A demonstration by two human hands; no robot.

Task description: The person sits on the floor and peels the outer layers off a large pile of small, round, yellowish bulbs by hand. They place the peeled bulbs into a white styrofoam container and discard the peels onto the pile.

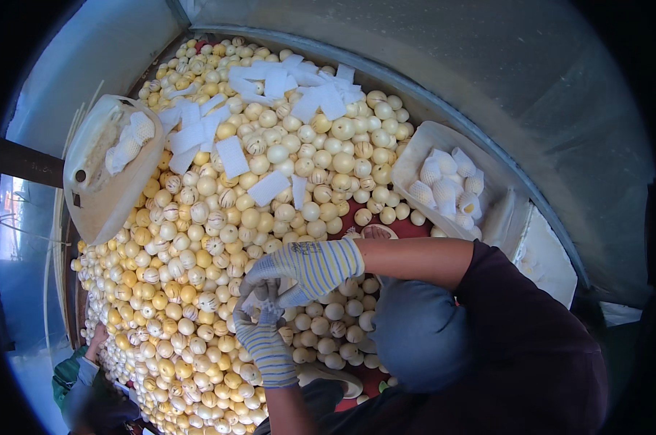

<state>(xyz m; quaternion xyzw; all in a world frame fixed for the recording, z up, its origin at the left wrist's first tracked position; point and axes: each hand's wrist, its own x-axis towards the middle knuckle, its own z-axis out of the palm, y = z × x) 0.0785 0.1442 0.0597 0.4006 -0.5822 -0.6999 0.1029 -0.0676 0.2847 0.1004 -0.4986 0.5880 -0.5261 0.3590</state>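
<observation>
My right hand (300,269), in a striped knit glove with grey fingers, meets my left hand (265,337), gloved alike, over the pile. Between their fingers is a small white foam net (268,307); whether a fruit is inside is hidden. Pale yellow pepino melons (197,261), many with purple stripes, lie heaped around and beneath both hands. Flat white foam net sleeves (233,156) are scattered on top of the heap. Right of them, a translucent plastic crate (415,157) holds several melons in white foam nets (444,190).
A tilted plastic crate (110,209) with several netted melons stands at the upper left. At the lower left is another person's hand (100,333). A blue-grey cap (420,337) shows between my arms. Sandalled feet rest on red cloth (409,227). Sheeted walls (469,65) border the heap.
</observation>
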